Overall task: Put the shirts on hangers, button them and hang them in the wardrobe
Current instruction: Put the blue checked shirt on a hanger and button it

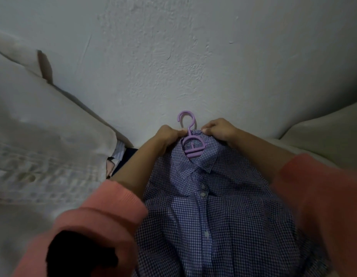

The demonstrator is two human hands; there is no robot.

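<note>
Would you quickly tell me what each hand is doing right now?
Left hand: closed, pinching the checked shirt collar beside the purple hanger.
Right hand: closed, pinching the collar on the other side.

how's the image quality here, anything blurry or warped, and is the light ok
Head view: dim, flat light with no glare; the wide lens bends the edges, so the wall bulges outward. The pink sleeves near the bottom are smeared and out of focus. The purple hanger, checked shirt collar, left hand and right hand at centre are sharpest.
</note>
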